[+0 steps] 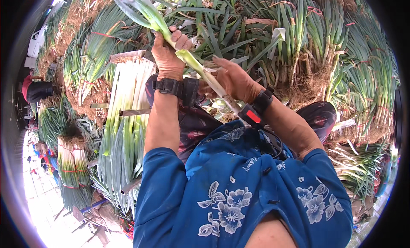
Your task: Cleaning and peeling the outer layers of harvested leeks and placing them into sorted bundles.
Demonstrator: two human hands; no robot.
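"Bundled leeks (314,47) crowd round, many with stringy roots showing, and at left a metal rack (136,112) carries paler, cleaner leeks (124,105). Where's the held leek (200,71)?"

"Up in the air, right of the rack's upper right corner."

"Which way does it point?"

"Slantwise. Green leaves go to the upper left, the white end to the lower right, toward the person's right wrist. Its long axis is nearly straight. Just below the left hand (168,53) a pale green edge flares out; whether it's all one piece through the grip, I can't tell."

"And the hands?"

"The left is curled round the green part. The right hand (237,81) has fingers and thumb parted, either side of the white shank; I can't tell whether they press on it."

"Any writing?"

"A black strap (168,86) and black box (191,92) sit at the left wrist, a device with a red patch (253,116) at the right. Any lettering on them is too small to read. The blue shirt (252,171) has white printed flowers."
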